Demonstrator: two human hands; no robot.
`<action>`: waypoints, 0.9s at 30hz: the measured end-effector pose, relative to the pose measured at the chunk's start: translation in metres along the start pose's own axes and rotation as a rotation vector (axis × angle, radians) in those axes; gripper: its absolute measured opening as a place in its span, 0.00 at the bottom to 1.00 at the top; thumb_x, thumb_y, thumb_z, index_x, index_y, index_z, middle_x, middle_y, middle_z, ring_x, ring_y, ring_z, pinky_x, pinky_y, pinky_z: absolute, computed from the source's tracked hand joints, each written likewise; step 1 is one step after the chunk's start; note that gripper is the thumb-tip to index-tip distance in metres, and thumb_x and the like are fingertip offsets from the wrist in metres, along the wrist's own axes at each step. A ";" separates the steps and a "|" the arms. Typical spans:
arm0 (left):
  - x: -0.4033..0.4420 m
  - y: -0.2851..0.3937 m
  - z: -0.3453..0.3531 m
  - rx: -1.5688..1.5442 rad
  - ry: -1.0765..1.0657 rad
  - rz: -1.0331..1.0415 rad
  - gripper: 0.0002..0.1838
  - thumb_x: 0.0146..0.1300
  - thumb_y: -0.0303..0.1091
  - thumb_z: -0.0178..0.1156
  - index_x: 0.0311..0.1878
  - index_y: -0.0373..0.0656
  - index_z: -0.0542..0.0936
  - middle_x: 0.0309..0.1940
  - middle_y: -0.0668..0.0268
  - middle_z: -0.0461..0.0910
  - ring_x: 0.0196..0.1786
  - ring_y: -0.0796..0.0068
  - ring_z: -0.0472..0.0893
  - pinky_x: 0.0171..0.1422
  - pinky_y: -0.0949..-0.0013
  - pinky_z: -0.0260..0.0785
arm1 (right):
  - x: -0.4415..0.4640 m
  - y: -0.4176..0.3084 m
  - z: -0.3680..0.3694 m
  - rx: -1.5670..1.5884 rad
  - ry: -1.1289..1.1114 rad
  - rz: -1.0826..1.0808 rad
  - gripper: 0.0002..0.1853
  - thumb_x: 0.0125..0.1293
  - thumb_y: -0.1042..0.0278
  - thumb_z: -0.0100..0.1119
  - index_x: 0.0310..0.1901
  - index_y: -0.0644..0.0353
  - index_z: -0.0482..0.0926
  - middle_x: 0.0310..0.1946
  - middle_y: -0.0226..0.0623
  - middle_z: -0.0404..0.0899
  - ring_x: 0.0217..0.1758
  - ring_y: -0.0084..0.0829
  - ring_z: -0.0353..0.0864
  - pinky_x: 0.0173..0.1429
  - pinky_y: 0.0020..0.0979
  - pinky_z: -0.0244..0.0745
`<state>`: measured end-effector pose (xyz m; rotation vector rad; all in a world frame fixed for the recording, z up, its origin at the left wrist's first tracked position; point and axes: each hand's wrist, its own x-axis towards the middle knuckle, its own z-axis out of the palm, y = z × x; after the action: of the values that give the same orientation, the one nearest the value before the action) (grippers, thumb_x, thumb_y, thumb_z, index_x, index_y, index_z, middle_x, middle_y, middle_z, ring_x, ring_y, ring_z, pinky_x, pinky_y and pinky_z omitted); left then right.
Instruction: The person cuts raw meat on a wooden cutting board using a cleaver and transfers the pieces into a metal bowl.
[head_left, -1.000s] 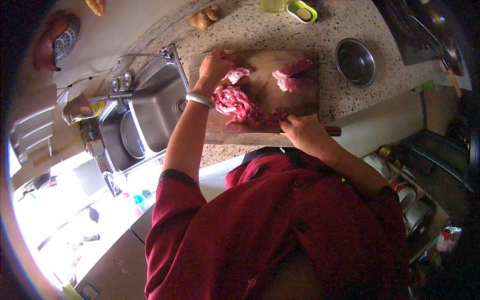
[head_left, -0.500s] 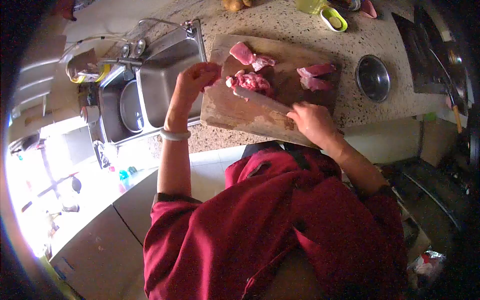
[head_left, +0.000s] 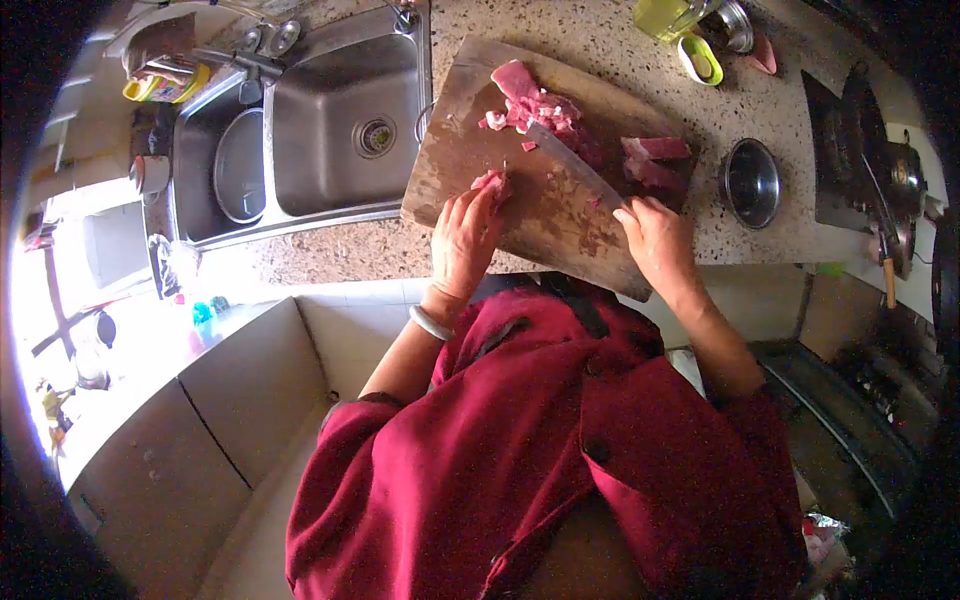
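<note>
My left hand (head_left: 464, 235) is closed on a piece of raw meat (head_left: 492, 185), low over the near left part of the wooden cutting board (head_left: 455, 130). In my right hand (head_left: 655, 240) is the handle of a kitchen knife (head_left: 580, 168). Its blade slants up and left across the board, the tip against a pile of cut meat (head_left: 550, 115). A larger meat chunk (head_left: 514, 80) lies at the pile's far end. Two more meat pieces (head_left: 655, 160) rest on the board's right side, beyond my right hand. Small scraps lie between.
Left of the board is a double steel sink (head_left: 335, 120) with a faucet (head_left: 240, 65). A metal bowl (head_left: 750, 183) stands on the speckled counter to the right. Behind it are a green dish (head_left: 699, 60) and a stove (head_left: 870, 160) with a pan.
My left hand has come down from beside the sink to the board's near left, bringing the meat. The knife tip has moved right and away along the meat pile. The head view has shifted slightly.
</note>
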<state>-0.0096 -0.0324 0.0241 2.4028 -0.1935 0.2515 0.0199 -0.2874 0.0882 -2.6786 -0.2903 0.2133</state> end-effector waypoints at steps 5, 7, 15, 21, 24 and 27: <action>-0.003 -0.001 -0.006 -0.025 0.018 0.036 0.21 0.50 0.31 0.62 0.51 0.46 0.76 0.46 0.64 0.76 0.47 0.60 0.74 0.52 0.61 0.67 | -0.008 -0.020 0.001 0.029 0.029 -0.030 0.13 0.62 0.61 0.55 0.28 0.63 0.75 0.25 0.49 0.75 0.26 0.50 0.76 0.31 0.44 0.69; -0.003 -0.006 0.000 -0.092 0.108 -0.013 0.21 0.50 0.31 0.64 0.51 0.47 0.76 0.45 0.64 0.76 0.48 0.60 0.73 0.52 0.61 0.66 | -0.007 -0.026 0.006 0.057 0.032 -0.037 0.12 0.62 0.62 0.55 0.27 0.62 0.75 0.24 0.48 0.75 0.25 0.49 0.76 0.30 0.43 0.70; 0.022 -0.008 0.001 -0.009 -0.016 -0.108 0.13 0.47 0.30 0.64 0.38 0.42 0.75 0.32 0.59 0.72 0.40 0.55 0.73 0.45 0.58 0.67 | -0.006 -0.040 0.026 0.052 -0.034 0.005 0.11 0.62 0.63 0.55 0.28 0.63 0.73 0.26 0.46 0.75 0.30 0.49 0.76 0.32 0.42 0.69; 0.022 -0.017 -0.001 -0.150 -0.121 -0.220 0.11 0.47 0.30 0.63 0.34 0.40 0.73 0.31 0.58 0.73 0.37 0.55 0.75 0.41 0.59 0.69 | -0.006 -0.038 0.029 0.073 -0.038 0.024 0.12 0.62 0.63 0.55 0.28 0.63 0.73 0.26 0.46 0.74 0.30 0.49 0.76 0.32 0.43 0.69; 0.022 -0.015 -0.006 -0.239 -0.108 -0.273 0.11 0.48 0.30 0.63 0.36 0.40 0.74 0.33 0.58 0.74 0.37 0.56 0.77 0.40 0.61 0.70 | -0.006 -0.040 0.028 0.063 -0.026 0.029 0.12 0.62 0.63 0.55 0.28 0.63 0.73 0.25 0.47 0.74 0.29 0.49 0.76 0.32 0.43 0.69; 0.028 -0.024 -0.015 -0.224 -0.257 -0.215 0.13 0.52 0.31 0.61 0.43 0.43 0.76 0.35 0.59 0.76 0.39 0.56 0.78 0.41 0.62 0.72 | -0.006 -0.040 0.027 0.072 -0.037 0.032 0.13 0.62 0.62 0.55 0.28 0.64 0.74 0.25 0.47 0.75 0.29 0.49 0.76 0.32 0.43 0.69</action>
<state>0.0209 -0.0067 0.0260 2.2035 -0.0730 -0.1707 0.0017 -0.2427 0.0824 -2.6120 -0.2468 0.2777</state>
